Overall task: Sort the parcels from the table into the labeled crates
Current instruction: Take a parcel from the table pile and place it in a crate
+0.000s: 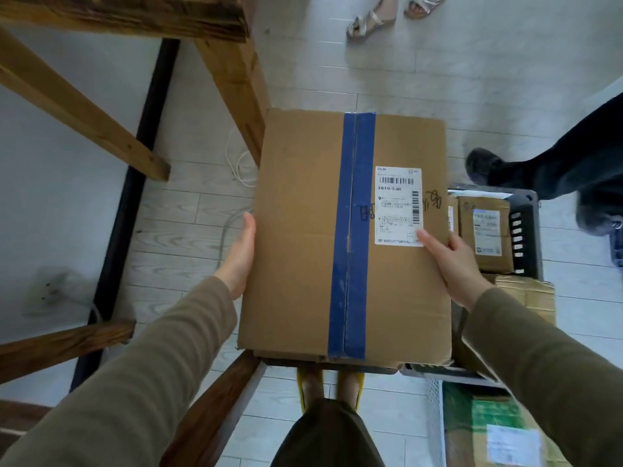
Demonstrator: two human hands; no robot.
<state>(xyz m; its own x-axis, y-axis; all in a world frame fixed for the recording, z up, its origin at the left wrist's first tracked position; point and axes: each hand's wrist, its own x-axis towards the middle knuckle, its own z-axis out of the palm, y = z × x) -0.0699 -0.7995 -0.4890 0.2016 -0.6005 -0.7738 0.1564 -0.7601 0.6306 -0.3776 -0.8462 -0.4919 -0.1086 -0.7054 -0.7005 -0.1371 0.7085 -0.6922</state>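
Note:
A large cardboard parcel [303, 237] with a blue tape strip down its middle and a white shipping label sits between my hands, held above the floor. My left hand [238, 254] presses flat against its left side, fingers straight. My right hand [451, 261] holds its right edge, thumb lying on top by the label, fingers hidden behind the box. A dark grey crate [526, 227] at the right holds smaller labelled parcels [485, 237]. A white crate [435, 419] at the lower right holds a green parcel [485, 423].
A wooden table's legs [236, 92] and braces stand at the left and lower left. Another person's sandalled feet [371, 21] are at the top, and a dark-trousered leg [556, 170] at the right. A white cable [241, 166] lies on the pale plank floor.

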